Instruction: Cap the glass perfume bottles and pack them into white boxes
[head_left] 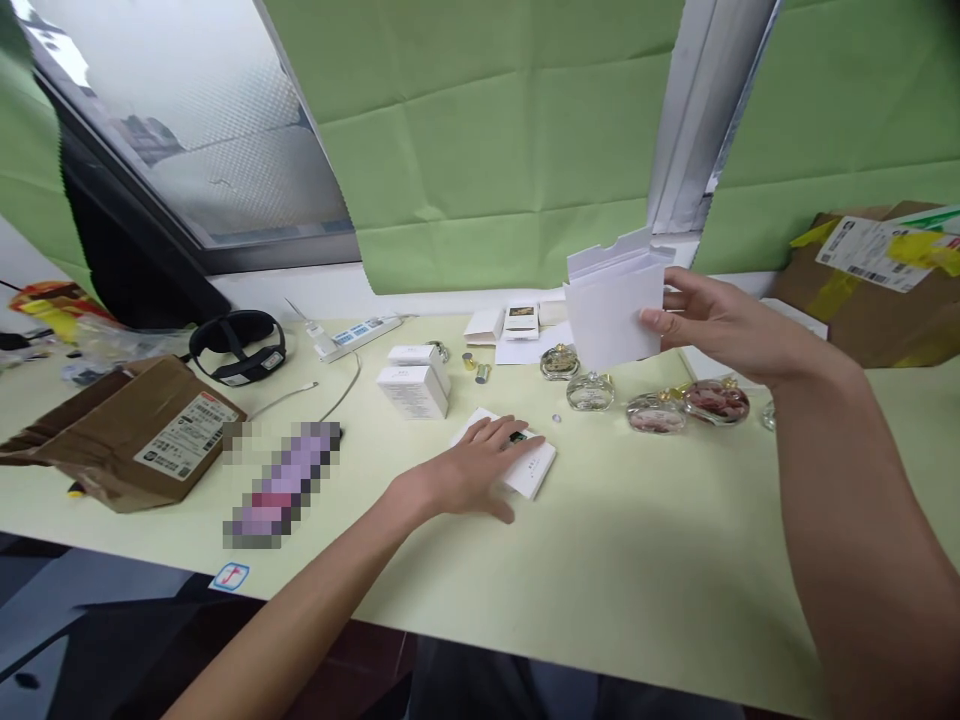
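My right hand (697, 320) pinches the right edge of an open white paper box (611, 310), raised above the table with its flaps up. Fingers spread, my left hand (480, 465) lies over a flat white box (538, 468) that bears a small dark picture. Its fingers cover part of that box. Just beyond, a clear glass perfume bottle (590, 393) and a second bottle (559, 362) stand beneath the raised box. Two bottles with pinkish contents, one paler (655, 412) and one darker (716, 402), are nearer my right forearm.
White cartons (412, 388) stand left of centre, near small gold caps (482, 373). A blurred-out phone (289, 485), an open brown carton (142, 430), a black headset (238, 348) and a power strip (360, 336) lie left. Another taped carton (862, 300) sits at right.
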